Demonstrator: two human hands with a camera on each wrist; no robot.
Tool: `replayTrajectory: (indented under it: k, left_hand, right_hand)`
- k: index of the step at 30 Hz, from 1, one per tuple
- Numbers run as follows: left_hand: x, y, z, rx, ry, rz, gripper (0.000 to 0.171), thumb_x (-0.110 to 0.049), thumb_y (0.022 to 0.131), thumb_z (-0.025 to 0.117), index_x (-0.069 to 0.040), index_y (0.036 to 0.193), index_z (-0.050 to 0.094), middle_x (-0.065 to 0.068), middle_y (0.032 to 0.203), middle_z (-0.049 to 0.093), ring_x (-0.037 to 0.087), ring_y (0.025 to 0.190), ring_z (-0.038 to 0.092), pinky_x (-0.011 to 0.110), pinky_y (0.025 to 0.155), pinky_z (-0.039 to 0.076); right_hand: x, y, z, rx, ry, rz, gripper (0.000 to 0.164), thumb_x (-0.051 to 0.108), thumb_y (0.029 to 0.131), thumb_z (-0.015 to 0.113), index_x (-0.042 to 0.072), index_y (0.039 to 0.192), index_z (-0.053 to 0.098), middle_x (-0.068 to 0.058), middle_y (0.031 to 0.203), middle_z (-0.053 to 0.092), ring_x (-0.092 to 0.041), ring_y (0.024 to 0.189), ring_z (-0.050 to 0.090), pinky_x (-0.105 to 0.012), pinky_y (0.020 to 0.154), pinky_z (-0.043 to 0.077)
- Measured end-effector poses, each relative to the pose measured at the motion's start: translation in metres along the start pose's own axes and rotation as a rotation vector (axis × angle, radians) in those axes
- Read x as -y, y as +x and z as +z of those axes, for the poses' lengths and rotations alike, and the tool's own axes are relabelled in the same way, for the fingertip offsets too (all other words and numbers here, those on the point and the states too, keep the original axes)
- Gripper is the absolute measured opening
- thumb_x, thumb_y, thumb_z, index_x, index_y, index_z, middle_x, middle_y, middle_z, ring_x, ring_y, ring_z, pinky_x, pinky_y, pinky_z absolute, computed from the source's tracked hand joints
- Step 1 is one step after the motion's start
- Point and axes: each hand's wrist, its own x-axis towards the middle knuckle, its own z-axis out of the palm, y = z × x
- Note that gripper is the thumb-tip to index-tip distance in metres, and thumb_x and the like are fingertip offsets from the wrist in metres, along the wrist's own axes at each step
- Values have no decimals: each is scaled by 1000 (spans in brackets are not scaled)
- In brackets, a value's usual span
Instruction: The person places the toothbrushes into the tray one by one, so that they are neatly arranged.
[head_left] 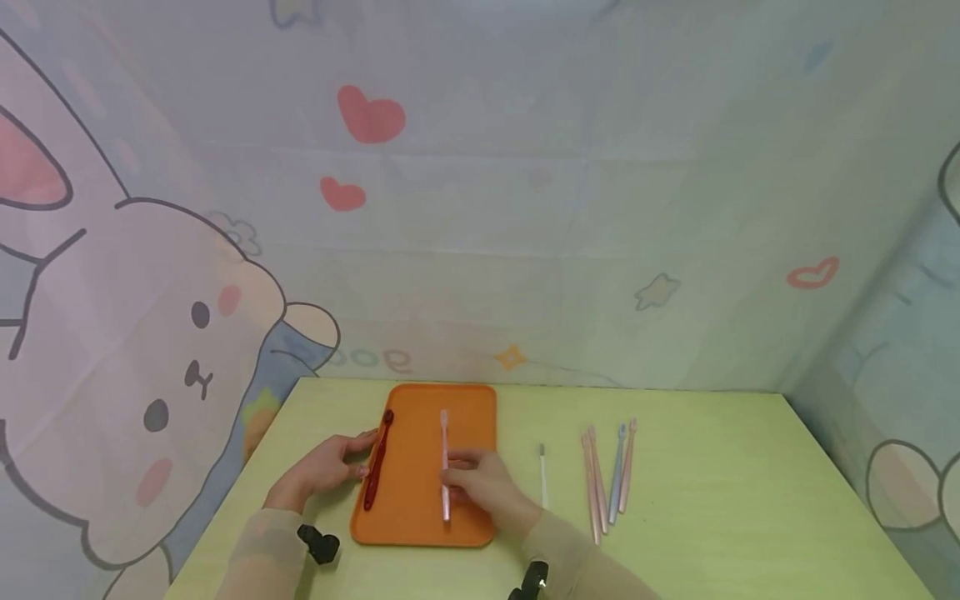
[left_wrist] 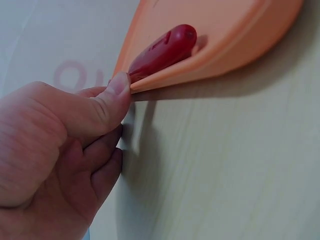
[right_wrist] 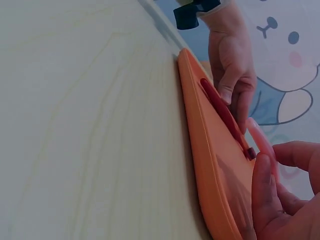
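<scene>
My right hand [head_left: 491, 490] pinches a pink toothbrush [head_left: 446, 507] between thumb and fingers, over the orange tray [head_left: 416, 521]. The brush's head points toward the back wall. Along the tray's left side lies a dark red toothbrush [head_left: 377, 468], its head also toward the back. My left hand [head_left: 322, 468] holds the tray's left rim, the thumb [left_wrist: 119, 85] on top beside the red handle [left_wrist: 165, 50]. In the right wrist view the pink handle [right_wrist: 261, 137] sticks out past the right fingertips, above the tray's surface.
A white toothbrush [head_left: 543, 479] lies just right of my right forearm. Farther right on the pale green table [head_left: 720, 483] lie several pink toothbrushes [head_left: 591, 487] and a blue one [head_left: 617, 475]. A cartoon-printed cloth [head_left: 480, 208] hangs behind the table.
</scene>
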Motion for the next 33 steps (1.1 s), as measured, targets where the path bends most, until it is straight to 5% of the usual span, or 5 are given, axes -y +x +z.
replayTrajectory:
  k: [33]
  left_hand:
    - [0,0,0,-14,6,-28,70,-4,91,80,2,155,53,25,160,47,50,151,37,67,123,24]
  right_hand:
    - [-1,34,79,-206,-86,-25,42,-4,90,79,-10,130,68,-9,96,71,-14,74,71,-31,65,64]
